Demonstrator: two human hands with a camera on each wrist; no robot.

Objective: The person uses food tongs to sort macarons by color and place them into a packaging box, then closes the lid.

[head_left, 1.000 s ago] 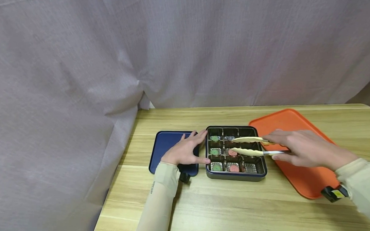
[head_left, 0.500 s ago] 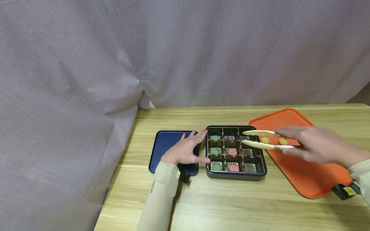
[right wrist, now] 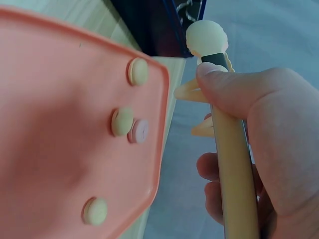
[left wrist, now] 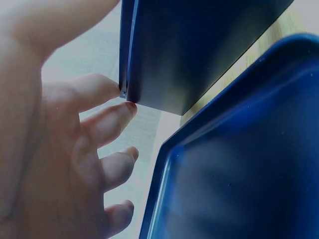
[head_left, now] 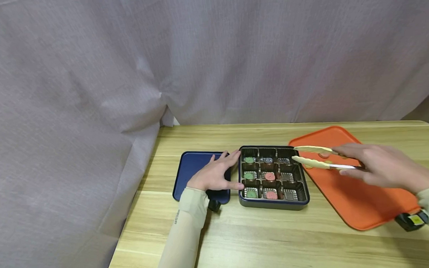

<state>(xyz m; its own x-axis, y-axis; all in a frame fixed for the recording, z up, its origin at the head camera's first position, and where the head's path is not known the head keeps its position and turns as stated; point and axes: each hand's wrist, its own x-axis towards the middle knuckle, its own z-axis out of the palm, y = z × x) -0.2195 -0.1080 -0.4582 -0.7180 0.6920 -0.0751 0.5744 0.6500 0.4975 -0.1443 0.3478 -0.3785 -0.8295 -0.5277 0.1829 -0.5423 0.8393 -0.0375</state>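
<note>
A dark box [head_left: 273,205] with nine cells holds green pieces [head_left: 249,175] in its left column and pink pieces [head_left: 270,176] in the middle column, in foil cups. My left hand [head_left: 216,175] rests flat on a blue lid [head_left: 192,166]. Its fingers [left wrist: 107,119] touch the box's left wall [left wrist: 174,55]. My right hand [head_left: 375,166] grips cream tongs [head_left: 318,158]. The tong tips stand apart and empty over the box's far right corner, at the edge of an orange tray [head_left: 348,204]. Small round candies [right wrist: 121,121] lie on the tray [right wrist: 60,149].
The wooden table [head_left: 275,238] runs to a grey curtain [head_left: 127,74] behind and at the left. The lid lies left of the box and the orange tray right of it. A pink candy [right wrist: 140,131] lies beside the pale ones.
The tongs let go of a pink piece in the box's centre cell. My right hand then drew them right and back toward the orange tray. The left hand stayed put.
</note>
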